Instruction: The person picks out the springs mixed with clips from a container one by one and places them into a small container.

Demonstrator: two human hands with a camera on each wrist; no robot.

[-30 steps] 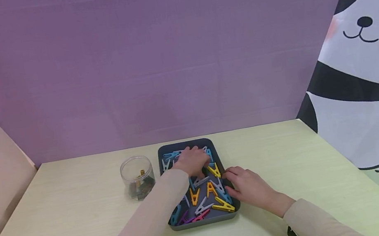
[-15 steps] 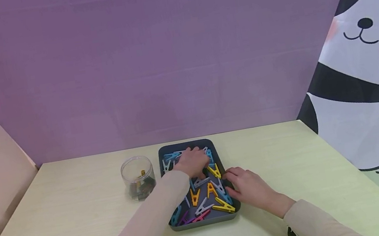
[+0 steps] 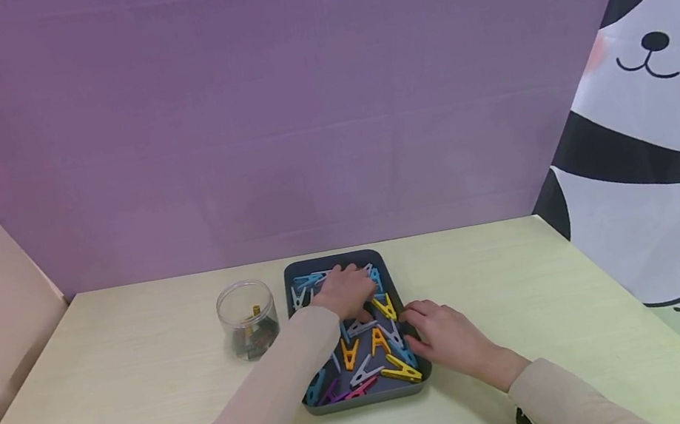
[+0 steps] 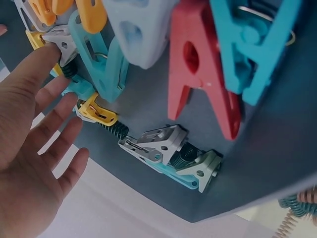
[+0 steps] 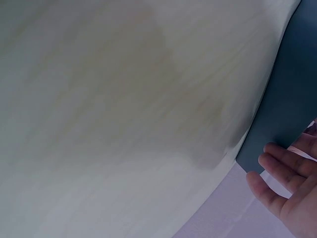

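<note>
My left hand (image 3: 346,291) reaches into the far half of a dark grey tray (image 3: 363,401) of colourful plastic clothes pegs. In the left wrist view its fingers (image 4: 59,136) are loosely spread, and the thumb tip touches a pale grey peg (image 4: 62,39). Small pegs joined by dark green coils (image 4: 119,130) lie beside the fingertips. A red peg (image 4: 198,64) and a teal peg (image 4: 257,37) are farther along. At the tray's right side, my right hand (image 3: 449,336) rests its fingers against the wall (image 5: 285,94). Neither hand visibly grips a peg.
A clear round jar (image 3: 248,321) stands left of the tray, holding dark pieces and a yellow one. My left forearm crosses the tray's near left part. A pale wooden table (image 3: 140,388) meets a purple backdrop (image 3: 268,104); a panda print (image 3: 668,112) hangs at right.
</note>
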